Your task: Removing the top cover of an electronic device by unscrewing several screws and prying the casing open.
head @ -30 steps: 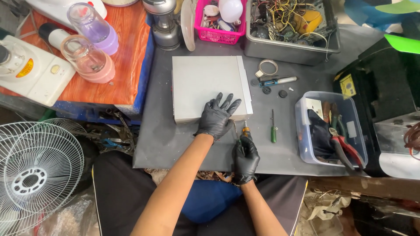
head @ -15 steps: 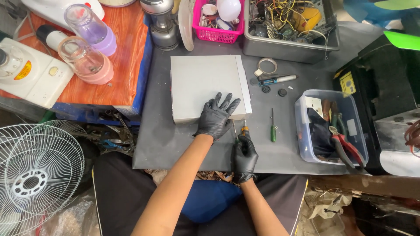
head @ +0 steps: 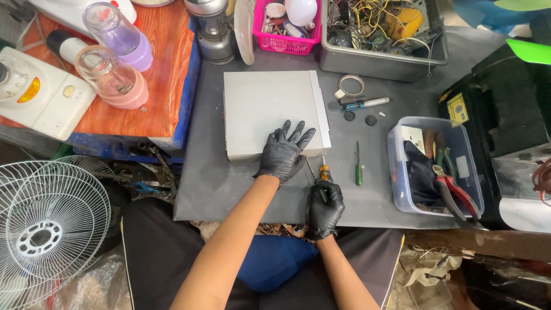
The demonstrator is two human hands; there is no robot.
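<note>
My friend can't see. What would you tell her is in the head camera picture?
A person in black gloves presses the left hand flat on a flat grey box on a dark mat, while the right hand holds an orange-handled screwdriver at the box's near edge. A green screwdriver and a clear tub of pliers lie to the right.

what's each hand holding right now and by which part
The right hand grips a screwdriver by its handle, shaft pointing at the grey flat box. The left hand holds nothing; it lies flat on the box's near edge.
</note>
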